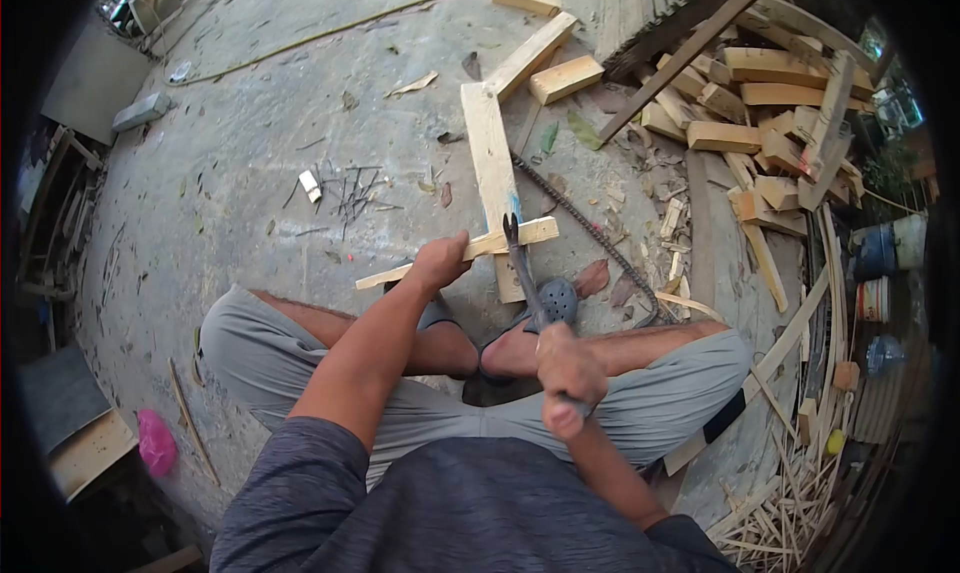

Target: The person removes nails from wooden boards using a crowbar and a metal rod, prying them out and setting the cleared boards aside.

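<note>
Your left hand [437,263] clamps thin strip [455,252] against long plank [491,173], pinning it steady for prying. Your right hand [565,373] fists crowbar [522,263] handle; claw tip bites where strip crosses plank. Both feet tucked just below plank end, bracing. Count: one crowbar, one strip, one plank; loose nails [348,191] scattered left of plank, too many to count.

Left arm: stretched forward across the left thigh, bare forearm, elbow slightly bent.
Left hand [440,261]: fingers curled shut in a grip, knuckles up.
Right arm: bent sharply, forearm rising toward the chest.
Right hand [567,376]: closed in a fist, close to the body.
Legs: squatting, knees wide apart.
</note>
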A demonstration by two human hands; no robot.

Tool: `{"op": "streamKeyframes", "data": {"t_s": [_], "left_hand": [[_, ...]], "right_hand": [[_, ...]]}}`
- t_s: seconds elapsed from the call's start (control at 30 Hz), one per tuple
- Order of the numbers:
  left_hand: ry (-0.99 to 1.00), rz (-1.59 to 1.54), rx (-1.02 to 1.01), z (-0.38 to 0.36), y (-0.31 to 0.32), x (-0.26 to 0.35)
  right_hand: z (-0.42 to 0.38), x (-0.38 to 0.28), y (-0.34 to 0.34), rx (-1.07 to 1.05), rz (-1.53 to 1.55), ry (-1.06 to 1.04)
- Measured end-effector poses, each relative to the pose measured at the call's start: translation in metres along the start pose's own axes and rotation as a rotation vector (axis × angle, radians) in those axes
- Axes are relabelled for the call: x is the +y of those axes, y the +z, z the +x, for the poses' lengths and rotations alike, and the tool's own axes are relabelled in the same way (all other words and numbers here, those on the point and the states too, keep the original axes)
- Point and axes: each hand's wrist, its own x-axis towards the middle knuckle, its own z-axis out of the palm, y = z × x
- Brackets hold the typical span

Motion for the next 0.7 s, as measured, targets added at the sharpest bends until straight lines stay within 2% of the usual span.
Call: {"op": "streamKeyframes", "data": {"t_s": [0.07, 0.13, 0.23, 0.27, 0.33, 0.37, 0.43, 0.47, 0.57, 0.6, 0.7], "left_hand": [[-0.019, 0.018, -0.023, 0.004, -0.005, 0.003], [-0.059, 0.040, -0.110, -0.001, -0.011, 0.011], [-0.011, 0.401, 0.088, 0.002, -0.026, 0.057], [0.081, 0.276, 0.119, 0.017, -0.024, 0.057], [0.253, 0.008, 0.153, 0.041, -0.007, 0.048], [0.253, -0.001, 0.088, 0.045, -0.006, 0.043], [0.272, -0.018, -0.051, 0.049, -0.011, 0.035], [0.292, 0.030, -0.036, 0.046, -0.010, 0.036], [0.221, -0.112, -0.023, 0.043, 0.001, 0.026], [0.218, -0.149, 0.007, 0.041, -0.003, 0.027], [0.205, -0.174, -0.005, 0.032, -0.007, 0.031]], "right_hand": [[-0.017, -0.018, -0.007, -0.052, -0.020, 0.076], [-0.021, -0.046, -0.017, -0.124, 0.019, 0.255], [-0.008, -0.062, -0.034, -0.302, 0.044, 0.402], [0.006, -0.068, -0.037, -0.416, 0.050, 0.470], [0.048, -0.097, -0.035, -0.471, -0.026, 0.693], [0.062, -0.100, -0.035, -0.496, -0.071, 0.798], [0.069, -0.091, -0.066, -0.722, -0.148, 0.798], [0.072, -0.089, -0.076, -0.836, -0.184, 0.803], [0.116, -0.102, -0.031, -0.736, -0.699, 1.003], [0.104, -0.094, -0.022, -0.776, -0.900, 0.809], [0.092, -0.091, -0.012, -1.097, -0.836, 1.269]]}}
